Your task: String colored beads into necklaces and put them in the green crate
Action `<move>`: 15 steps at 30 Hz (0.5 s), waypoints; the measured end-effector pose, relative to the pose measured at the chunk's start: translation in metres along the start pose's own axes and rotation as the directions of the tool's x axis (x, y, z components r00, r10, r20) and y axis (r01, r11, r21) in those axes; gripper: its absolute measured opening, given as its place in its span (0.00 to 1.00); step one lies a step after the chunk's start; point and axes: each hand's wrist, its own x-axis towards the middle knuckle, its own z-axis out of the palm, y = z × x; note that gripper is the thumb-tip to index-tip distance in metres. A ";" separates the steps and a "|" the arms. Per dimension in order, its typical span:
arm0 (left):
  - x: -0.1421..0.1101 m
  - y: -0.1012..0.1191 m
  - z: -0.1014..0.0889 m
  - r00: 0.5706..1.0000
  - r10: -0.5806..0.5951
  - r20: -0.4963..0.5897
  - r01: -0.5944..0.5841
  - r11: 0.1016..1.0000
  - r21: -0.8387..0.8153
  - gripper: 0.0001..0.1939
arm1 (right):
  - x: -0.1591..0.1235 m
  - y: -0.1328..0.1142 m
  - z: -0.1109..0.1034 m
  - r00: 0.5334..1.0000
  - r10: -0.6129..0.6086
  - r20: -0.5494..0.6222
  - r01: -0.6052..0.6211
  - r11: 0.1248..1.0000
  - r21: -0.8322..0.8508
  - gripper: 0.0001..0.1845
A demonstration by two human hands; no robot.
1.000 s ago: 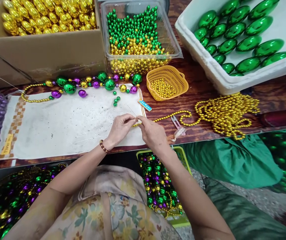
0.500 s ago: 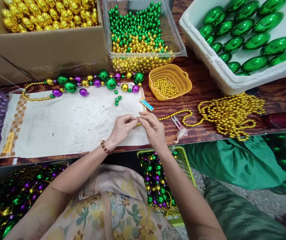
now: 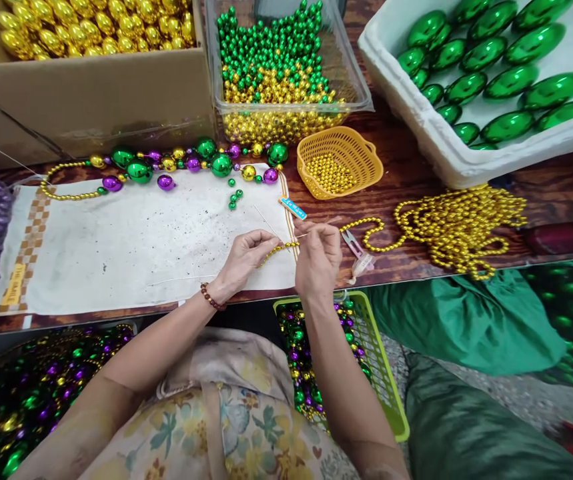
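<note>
Over the right end of the white cloth (image 3: 131, 247), my left hand (image 3: 246, 257) pinches a strand of small gold beads (image 3: 286, 246), thumb against forefinger. A thin white thread (image 3: 266, 222) sticks up from those fingertips. My right hand (image 3: 320, 257) is closed just to the right, its fingertips pinching the thread drawn out from the left hand. The bead strand runs behind my right hand to a heap of gold bead strands (image 3: 461, 230). Pink-handled thread snips (image 3: 359, 257) lie beside the right hand. A blue-and-orange tag (image 3: 293, 207) is just above the hands.
Along the cloth's far edge lies a necklace of green, purple and gold beads (image 3: 139, 171). Behind stand a cardboard box (image 3: 91, 100), a clear tub (image 3: 293, 110), a yellow basket (image 3: 373, 167) and a white foam box (image 3: 446, 157). A lime basket (image 3: 383, 373) sits below the table edge.
My hands were together at the fingertips. The right hand has since moved right and turned upright, drawing the thread out, and the bead strand between the hands now shows.
</note>
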 end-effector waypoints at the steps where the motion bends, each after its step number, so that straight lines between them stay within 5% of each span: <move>1: 0.000 -0.001 -0.001 1.000 0.017 0.013 -0.017 0.999 0.030 0.17 | 0.005 -0.001 -0.001 0.999 0.048 -0.002 -0.048 0.997 0.053 0.07; 4: -0.002 -0.003 -0.003 0.994 0.083 0.069 -0.091 0.988 0.127 0.16 | 0.018 -0.002 -0.005 0.985 0.170 0.010 -0.170 0.974 0.149 0.14; 8: -0.001 -0.002 -0.007 0.982 0.128 0.141 -0.154 0.969 0.192 0.16 | 0.027 -0.003 -0.008 0.984 0.179 -0.014 -0.173 0.965 0.197 0.18; 15: 0.000 0.014 -0.014 0.949 0.030 0.314 -0.097 0.975 0.199 0.20 | 0.025 -0.033 -0.003 0.988 0.090 0.124 -0.083 0.994 -0.065 0.12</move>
